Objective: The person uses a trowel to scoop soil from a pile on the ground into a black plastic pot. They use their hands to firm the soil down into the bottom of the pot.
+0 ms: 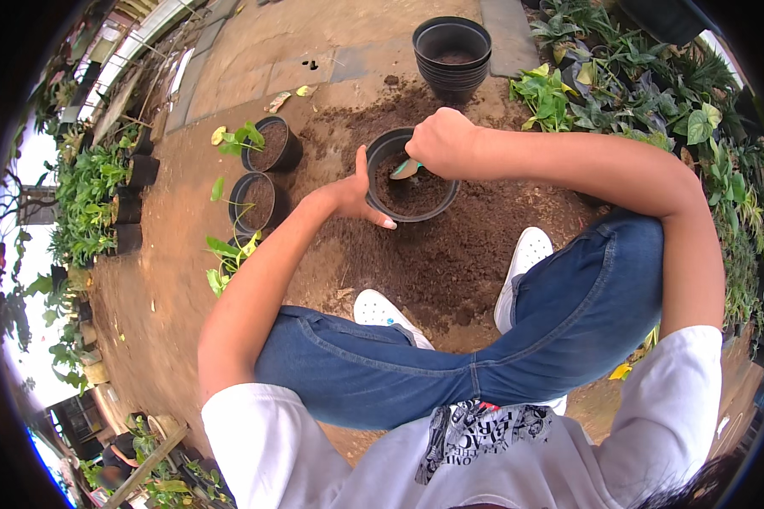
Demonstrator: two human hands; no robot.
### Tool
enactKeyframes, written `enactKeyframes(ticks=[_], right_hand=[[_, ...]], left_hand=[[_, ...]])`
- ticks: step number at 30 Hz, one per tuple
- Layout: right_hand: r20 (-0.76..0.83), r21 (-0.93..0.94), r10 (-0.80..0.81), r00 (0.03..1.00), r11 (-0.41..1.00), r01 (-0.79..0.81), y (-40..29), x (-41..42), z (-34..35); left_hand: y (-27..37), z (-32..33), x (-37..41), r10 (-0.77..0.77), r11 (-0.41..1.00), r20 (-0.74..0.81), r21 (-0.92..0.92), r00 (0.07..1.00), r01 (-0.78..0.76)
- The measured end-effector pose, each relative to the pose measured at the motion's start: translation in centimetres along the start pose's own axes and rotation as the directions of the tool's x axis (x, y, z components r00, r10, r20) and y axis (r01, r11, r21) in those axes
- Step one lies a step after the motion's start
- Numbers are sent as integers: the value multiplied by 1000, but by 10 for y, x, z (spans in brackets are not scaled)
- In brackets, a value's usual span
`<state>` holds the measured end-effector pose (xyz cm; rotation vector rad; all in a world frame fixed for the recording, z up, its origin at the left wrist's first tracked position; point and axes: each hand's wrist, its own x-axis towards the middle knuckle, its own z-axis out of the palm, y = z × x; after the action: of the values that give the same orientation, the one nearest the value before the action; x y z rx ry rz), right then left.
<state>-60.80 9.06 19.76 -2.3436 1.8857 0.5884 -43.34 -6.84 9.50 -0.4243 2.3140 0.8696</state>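
In front of me a black plastic pot (445,209) stands on soil-strewn ground, with dark brown soil (414,194) inside. My left hand (354,196) is spread around the pot's left side, thumb and fingers against the rim and wall. My right hand (447,145) is a fist above the far right rim, closed around the handle of a small hand trowel (406,169). The trowel's blade points down to the left over the soil, its turquoise edge showing near my fingers. Most of the handle is hidden by the fist.
Beyond the pot is a stack of black pots (452,60). On the left stand soil-filled pots (274,145) with leafy vines (228,254). Loose soil (445,273) covers the ground before my white clogs (382,308). Dense potted plants (611,89) line the right. A person (120,455) is partly visible lower left.
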Motion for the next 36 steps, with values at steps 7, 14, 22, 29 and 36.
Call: enactKeyframes(ticks=[7, 14, 22, 29, 36], right_hand=[[294, -18, 21, 956, 1000, -16, -15, -5, -31], [275, 9, 81, 958, 996, -87, -15, 3, -8], [319, 81, 142, 937, 981, -176, -11, 0, -14], [367, 83, 60, 928, 992, -96, -14, 0, -35], [537, 205, 15, 843, 967, -148, -17, -4, -24]], left_hand=[[-1, 1, -3, -29, 1000, 5, -10, 1000, 29], [3, 0, -2, 20, 1000, -32, 0, 999, -20], [0, 2, -3, 35, 999, -39, -17, 999, -35], [-12, 5, 1, 34, 999, -49, -30, 998, -36], [2, 0, -1, 19, 999, -13, -29, 1000, -19]])
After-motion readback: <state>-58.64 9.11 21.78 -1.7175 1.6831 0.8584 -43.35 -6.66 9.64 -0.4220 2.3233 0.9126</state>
